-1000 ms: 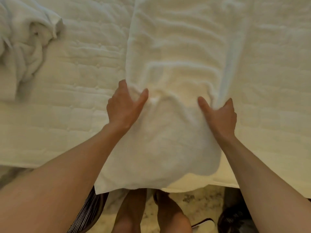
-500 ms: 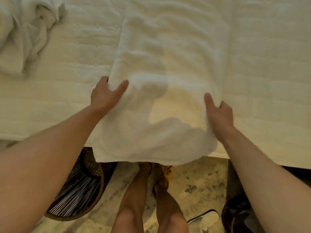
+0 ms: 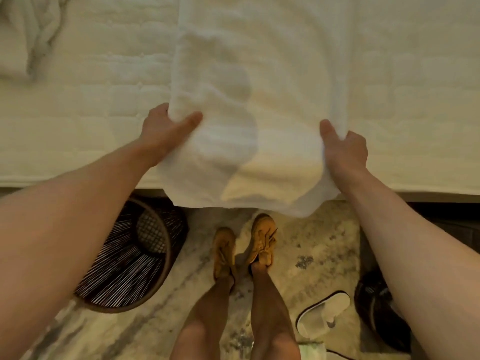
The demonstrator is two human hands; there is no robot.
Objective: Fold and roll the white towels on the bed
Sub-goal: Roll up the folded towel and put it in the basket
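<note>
Now in hand: the fold of 1 towel, roll not yet begun

Item 1. Long white terry towel (image 3: 259, 74), laid lengthwise on the white quilted bed cover (image 3: 104, 105). It runs from the far edge of view to the near side of the bed, and its near end hangs past the mattress edge over the floor.

Item 2. Left hand (image 3: 166, 131), gripping the towel's left edge, thumb on top and fingers curled beneath.

Item 3. Right hand (image 3: 345, 149), gripping the right edge likewise, thumb up and fingers wrapped under the cloth.

Step, as judged: squaring and lifting the near end, probably ahead of a fold toward the far end. The next move calls for both hands rising evenly so the edges stay parallel, with the wrinkles in the middle smoothed before rolling.

Surroundings:
- 1 crumpled white towel (image 3: 28, 35), far left on the bed, well apart and untouched.
- 1 dark woven basket (image 3: 130, 255), on the marbled floor (image 3: 311, 250), near left, just beside the left forearm.
- 2 tan shoes (image 3: 262, 240) on the person's feet, below the hanging end.
- 1 white slipper (image 3: 322, 313), near right.

Obstruction: none on the bed; the hanging end could drag toward the basket.
</note>
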